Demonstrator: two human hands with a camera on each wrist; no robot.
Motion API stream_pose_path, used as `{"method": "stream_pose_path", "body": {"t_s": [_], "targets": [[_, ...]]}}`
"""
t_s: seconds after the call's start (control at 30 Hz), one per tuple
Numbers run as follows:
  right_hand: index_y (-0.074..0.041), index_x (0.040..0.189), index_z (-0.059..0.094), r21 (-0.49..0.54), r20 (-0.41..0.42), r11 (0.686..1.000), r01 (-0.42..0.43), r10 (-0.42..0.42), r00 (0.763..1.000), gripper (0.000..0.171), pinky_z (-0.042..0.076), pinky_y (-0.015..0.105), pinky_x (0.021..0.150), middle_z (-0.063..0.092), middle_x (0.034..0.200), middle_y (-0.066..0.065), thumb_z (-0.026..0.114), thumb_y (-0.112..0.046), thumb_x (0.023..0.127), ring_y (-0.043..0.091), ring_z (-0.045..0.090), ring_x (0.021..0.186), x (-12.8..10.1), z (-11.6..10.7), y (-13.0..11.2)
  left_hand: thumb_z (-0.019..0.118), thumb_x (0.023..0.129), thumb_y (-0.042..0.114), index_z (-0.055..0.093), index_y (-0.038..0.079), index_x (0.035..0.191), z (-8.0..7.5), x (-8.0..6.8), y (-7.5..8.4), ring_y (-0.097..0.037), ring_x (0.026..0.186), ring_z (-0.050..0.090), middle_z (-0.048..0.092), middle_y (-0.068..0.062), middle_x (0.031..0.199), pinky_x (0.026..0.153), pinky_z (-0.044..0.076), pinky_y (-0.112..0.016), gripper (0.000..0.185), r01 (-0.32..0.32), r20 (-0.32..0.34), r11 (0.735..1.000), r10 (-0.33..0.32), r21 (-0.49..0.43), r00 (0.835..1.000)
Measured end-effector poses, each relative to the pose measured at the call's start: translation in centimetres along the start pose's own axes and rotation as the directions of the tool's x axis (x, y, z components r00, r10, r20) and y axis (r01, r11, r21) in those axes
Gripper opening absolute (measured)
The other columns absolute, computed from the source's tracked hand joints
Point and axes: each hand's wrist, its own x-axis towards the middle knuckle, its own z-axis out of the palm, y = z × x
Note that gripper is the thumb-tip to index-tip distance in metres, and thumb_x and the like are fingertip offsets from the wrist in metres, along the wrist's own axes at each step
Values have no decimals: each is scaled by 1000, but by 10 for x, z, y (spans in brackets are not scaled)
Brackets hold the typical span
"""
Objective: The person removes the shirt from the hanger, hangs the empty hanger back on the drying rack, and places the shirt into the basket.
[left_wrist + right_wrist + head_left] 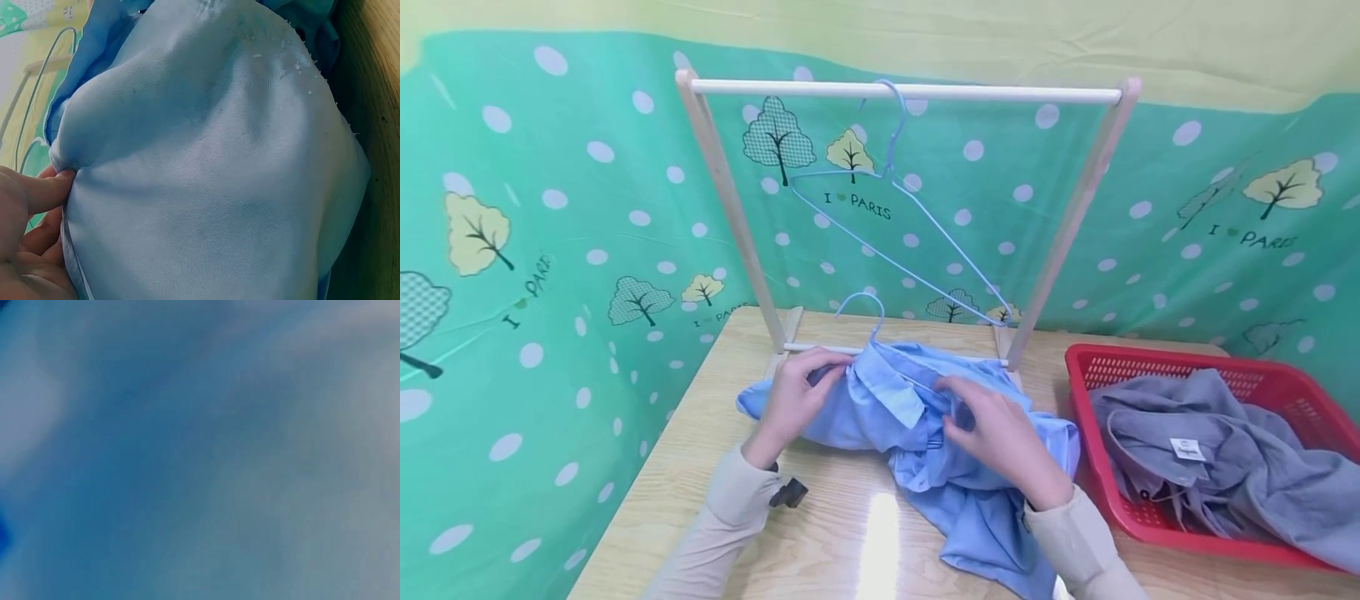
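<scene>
The head view looks down and forward from above the worktop (820, 533), toward the wooden rack (902, 92) and the dotted wall. The left wrist view sits very close to the blue shirt (212, 169), which also shows in the head view. The right wrist view is so close that it shows only blue blur.

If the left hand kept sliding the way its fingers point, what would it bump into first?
The left hand grips the blue shirt, fingers pointing up and right toward the collar. Going straight on, it would probably first meet the collar and the blue hanger's hook sticking out there. Depth is hard to judge.
</scene>
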Motion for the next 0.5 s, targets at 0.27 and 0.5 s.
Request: {"method": "stream_pose_path", "body": {"t_s": [0.27,0.5], "targets": [[-19,124,59,-56,17,998,-26,27,1000,43,34,20,46,67,96,-5,73,-14,84,6,42,56,-6,3,6,70,87,-7,76,6,102,-2,-2,-1,-21,94,71,75,-6,98,86,59,-23,21,-16,-9,1000,16,0,1000],[-19,124,61,-99,21,994,-55,57,998,43,32,21,44,65,88,-3,74,-12,83,7,43,56,-10,4,13,71,86,-8,77,6,100,-5,-3,-2,-21,90,71,76,-5,95,82,60,-24,21,-20,-31,1000,20,8,999]]}}
